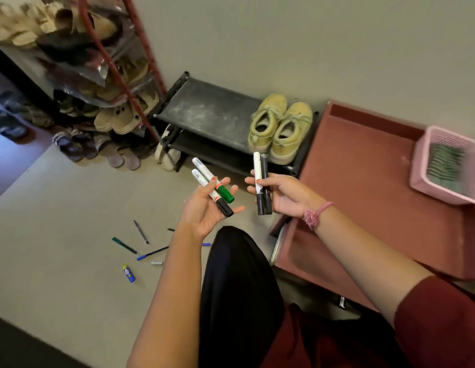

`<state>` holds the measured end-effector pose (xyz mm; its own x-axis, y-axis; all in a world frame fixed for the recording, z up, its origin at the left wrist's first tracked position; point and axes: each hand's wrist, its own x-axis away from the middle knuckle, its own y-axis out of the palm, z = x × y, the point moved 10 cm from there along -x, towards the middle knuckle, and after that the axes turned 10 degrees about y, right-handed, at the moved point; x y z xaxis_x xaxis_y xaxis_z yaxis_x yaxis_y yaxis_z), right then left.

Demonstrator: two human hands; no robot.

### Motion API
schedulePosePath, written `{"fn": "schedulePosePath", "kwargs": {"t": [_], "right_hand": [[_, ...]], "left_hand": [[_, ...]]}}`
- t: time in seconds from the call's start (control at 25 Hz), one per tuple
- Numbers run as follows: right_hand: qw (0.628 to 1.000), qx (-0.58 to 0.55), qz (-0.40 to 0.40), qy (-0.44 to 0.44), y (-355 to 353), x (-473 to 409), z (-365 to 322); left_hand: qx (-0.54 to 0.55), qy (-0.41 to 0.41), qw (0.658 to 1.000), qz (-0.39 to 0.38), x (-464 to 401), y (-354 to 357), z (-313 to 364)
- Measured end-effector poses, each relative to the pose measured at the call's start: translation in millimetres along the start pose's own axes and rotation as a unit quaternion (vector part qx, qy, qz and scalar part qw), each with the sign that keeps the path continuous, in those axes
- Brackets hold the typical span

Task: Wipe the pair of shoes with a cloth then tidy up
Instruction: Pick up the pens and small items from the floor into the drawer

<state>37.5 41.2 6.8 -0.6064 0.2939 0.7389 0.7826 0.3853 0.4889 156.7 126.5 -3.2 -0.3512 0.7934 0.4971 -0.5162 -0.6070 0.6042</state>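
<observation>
A pair of yellow-green shoes (280,128) stands side by side on the right end of a low black rack (204,112) by the wall. My left hand (207,205) is palm up and holds two white markers (211,185), one with a green cap and one with a black cap, under its thumb. My right hand (281,193) grips two more markers (261,181) upright, a white one and a black one. Both hands hover in front of the rack, apart from the shoes. No cloth is in view.
Several pens (140,243) and a small blue-yellow tube (128,273) lie scattered on the floor at my left. A red-brown tray-like surface (364,181) at right carries a pink basket (443,166). A tall rack with many sandals (98,75) stands at left.
</observation>
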Motion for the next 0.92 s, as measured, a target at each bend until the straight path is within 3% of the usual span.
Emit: {"fn": "schedulePosePath", "kwargs": {"t": [0.44, 0.72, 0.92], "right_hand": [[0.985, -0.147, 0.072, -0.047, -147.9, 154.4, 89.8], [0.959, -0.25, 0.127, -0.025, -221.5, 191.1, 172.1], [0.95, -0.248, 0.192, 0.012, -272.1, 200.2, 203.6]], "left_hand": [[-0.086, -0.166, 0.974, -0.128, 81.3, 118.8, -155.0], [-0.146, -0.276, 0.943, -0.119, 119.3, 120.6, -256.5], [-0.254, -0.333, 0.901, -0.113, 125.3, 107.9, -312.3]]}}
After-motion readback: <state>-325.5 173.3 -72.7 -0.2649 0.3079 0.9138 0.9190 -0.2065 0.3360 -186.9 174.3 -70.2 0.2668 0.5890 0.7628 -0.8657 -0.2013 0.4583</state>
